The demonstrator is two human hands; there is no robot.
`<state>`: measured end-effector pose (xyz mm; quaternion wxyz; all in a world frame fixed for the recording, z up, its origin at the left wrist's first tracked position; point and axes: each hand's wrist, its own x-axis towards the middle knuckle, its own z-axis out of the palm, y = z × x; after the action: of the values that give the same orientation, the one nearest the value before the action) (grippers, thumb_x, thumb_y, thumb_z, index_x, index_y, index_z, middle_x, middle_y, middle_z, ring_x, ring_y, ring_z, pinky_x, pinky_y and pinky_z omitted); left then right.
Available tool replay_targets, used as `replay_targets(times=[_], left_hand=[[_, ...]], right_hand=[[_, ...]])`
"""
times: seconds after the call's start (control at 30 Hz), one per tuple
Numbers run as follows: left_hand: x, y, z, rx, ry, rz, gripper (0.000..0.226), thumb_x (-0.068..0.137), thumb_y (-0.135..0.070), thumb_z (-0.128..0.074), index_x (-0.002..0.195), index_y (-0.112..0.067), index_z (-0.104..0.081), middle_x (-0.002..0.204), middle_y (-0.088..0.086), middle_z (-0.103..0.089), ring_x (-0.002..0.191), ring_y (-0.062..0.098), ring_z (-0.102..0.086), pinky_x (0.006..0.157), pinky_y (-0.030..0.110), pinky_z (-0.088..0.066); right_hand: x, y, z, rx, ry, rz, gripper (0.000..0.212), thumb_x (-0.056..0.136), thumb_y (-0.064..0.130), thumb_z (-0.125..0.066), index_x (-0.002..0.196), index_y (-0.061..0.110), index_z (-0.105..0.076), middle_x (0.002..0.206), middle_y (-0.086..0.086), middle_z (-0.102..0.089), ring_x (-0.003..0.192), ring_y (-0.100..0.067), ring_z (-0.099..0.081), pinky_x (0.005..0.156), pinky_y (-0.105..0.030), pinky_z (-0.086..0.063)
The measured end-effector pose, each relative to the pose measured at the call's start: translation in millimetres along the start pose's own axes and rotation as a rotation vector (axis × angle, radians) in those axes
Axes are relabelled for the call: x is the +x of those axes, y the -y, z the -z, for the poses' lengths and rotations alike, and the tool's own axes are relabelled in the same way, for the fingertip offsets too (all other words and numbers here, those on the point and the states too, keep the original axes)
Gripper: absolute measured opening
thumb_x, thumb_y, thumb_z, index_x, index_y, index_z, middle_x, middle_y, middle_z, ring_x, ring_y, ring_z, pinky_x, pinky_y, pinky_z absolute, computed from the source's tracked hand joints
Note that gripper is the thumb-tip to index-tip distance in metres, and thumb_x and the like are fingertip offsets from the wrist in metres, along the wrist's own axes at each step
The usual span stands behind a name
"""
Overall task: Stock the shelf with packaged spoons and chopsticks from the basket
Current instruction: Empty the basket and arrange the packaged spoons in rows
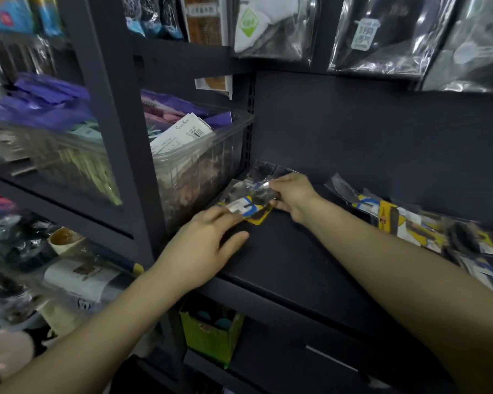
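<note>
Dark metal shelving fills the view, and its bare shelf board [291,260] carries everything else: a clear plastic bin [199,163] of goods stands off its left end, and a loose heap of packets [427,226] lies along its right side. At the shelf's back left corner sits a clear packet [248,200] with a blue and yellow card. The right hand [292,199] pinches that packet's right edge, while the left hand [202,245] lies on the shelf with relaxed fingertips touching its near end.

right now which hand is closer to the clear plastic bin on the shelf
Left. The left hand lies just in front of and below the clear plastic bin, fingers on the packet. The right hand grips the packet's far side, farther right of the bin.
</note>
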<state>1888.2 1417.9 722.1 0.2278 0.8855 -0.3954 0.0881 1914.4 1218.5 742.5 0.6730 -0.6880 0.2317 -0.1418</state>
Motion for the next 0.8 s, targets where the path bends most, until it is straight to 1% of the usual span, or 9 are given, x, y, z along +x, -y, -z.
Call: replay_targets(times=[0.07,0.13,0.23,0.33,0.37,0.5,0.63,0.73,0.8], left_hand=[[0.9,6.5,-5.9,0.137,0.031,-0.034,0.059,0.08,-0.056,-0.033,0.11,-0.017,-0.066,0.123,0.011,-0.062,0.118,0.037,-0.054,0.104,0.048,-0.041],[2.4,8.2,-7.5,0.195,0.063,-0.009,0.064,0.075,-0.061,-0.032,0.11,-0.019,-0.065,0.133,0.013,-0.055,0.126,0.042,-0.045,0.107,0.053,-0.035],[3.9,9.0,-9.0,0.132,0.139,0.032,0.086,0.065,-0.073,-0.022,0.133,-0.024,-0.04,0.151,0.007,-0.031,0.14,0.027,-0.026,0.115,0.043,-0.025],[6.7,9.5,-8.9,0.068,0.173,0.035,0.094,0.066,-0.076,-0.031,0.144,-0.026,-0.017,0.156,0.005,-0.017,0.143,0.02,-0.018,0.117,0.033,-0.019],[7.2,9.5,-8.1,0.059,0.186,0.033,0.095,0.067,-0.076,-0.035,0.145,-0.026,-0.015,0.156,0.004,-0.016,0.143,0.02,-0.017,0.116,0.031,-0.018],[9.6,11.8,-3.9,-0.033,0.196,0.056,0.105,0.054,-0.079,-0.028,0.144,-0.025,-0.023,0.152,0.001,-0.028,0.14,0.018,-0.024,0.113,0.027,-0.02],[16.4,16.1,-4.2,-0.055,0.291,0.07,0.084,0.076,-0.066,-0.049,0.144,-0.024,-0.023,0.157,0.001,-0.015,0.144,0.015,-0.012,0.115,0.026,-0.013],[19.2,22.4,-6.5,-0.097,0.299,0.023,0.077,0.079,-0.059,-0.052,0.143,-0.025,-0.025,0.157,0.0,-0.011,0.144,0.015,-0.009,0.115,0.025,-0.011],[19.4,25.6,-7.0,-0.121,0.329,0.027,0.083,0.073,-0.069,-0.049,0.142,-0.03,-0.026,0.157,-0.001,-0.01,0.145,0.014,-0.007,0.118,0.028,-0.012]], right_hand=[[2.9,-0.7,-2.3,-0.108,0.021,0.04,0.028,0.09,0.008,-0.057,0.067,0.014,-0.043,0.065,-0.005,-0.047,0.054,-0.013,-0.046,0.035,-0.017,-0.043],[4.4,-1.2,-1.5,-0.346,0.056,0.139,0.028,0.087,0.011,-0.061,0.066,0.014,-0.044,0.061,-0.004,-0.046,0.05,-0.013,-0.04,0.04,-0.023,-0.035],[6.5,0.6,4.4,-0.521,0.091,0.185,0.025,0.086,0.013,-0.063,0.067,0.015,-0.047,0.06,-0.002,-0.046,0.05,-0.013,-0.039,0.043,-0.022,-0.031],[6.0,3.2,9.5,-0.481,0.174,0.105,0.014,0.09,0.009,-0.057,0.076,0.01,-0.053,0.06,-0.003,-0.043,0.049,-0.011,-0.035,0.036,-0.015,-0.031],[5.5,3.2,10.4,-0.476,0.197,0.08,0.013,0.091,0.008,-0.056,0.078,0.01,-0.055,0.061,-0.003,-0.043,0.049,-0.009,-0.034,0.035,-0.013,-0.03],[3.3,4.5,9.2,-0.51,0.25,0.037,0.007,0.093,0.011,-0.053,0.094,0.011,-0.06,0.064,0.0,-0.044,0.05,-0.007,-0.034,0.036,-0.01,-0.03],[6.8,4.0,3.1,-0.66,0.178,0.137,0.005,0.09,0.012,-0.057,0.092,0.009,-0.062,0.061,-0.001,-0.047,0.052,-0.01,-0.039,0.035,-0.01,-0.031],[10.3,4.1,-3.1,-0.884,0.107,0.285,0.012,0.087,0.011,-0.062,0.096,0.003,-0.065,0.081,-0.004,-0.059,0.071,-0.014,-0.051,0.048,-0.012,-0.038],[12.2,5.5,-5.3,-1.016,0.09,0.365,0.021,0.087,0.013,-0.061,0.106,0.003,-0.063,0.1,-0.009,-0.063,0.086,-0.015,-0.054,0.064,-0.021,-0.041]])
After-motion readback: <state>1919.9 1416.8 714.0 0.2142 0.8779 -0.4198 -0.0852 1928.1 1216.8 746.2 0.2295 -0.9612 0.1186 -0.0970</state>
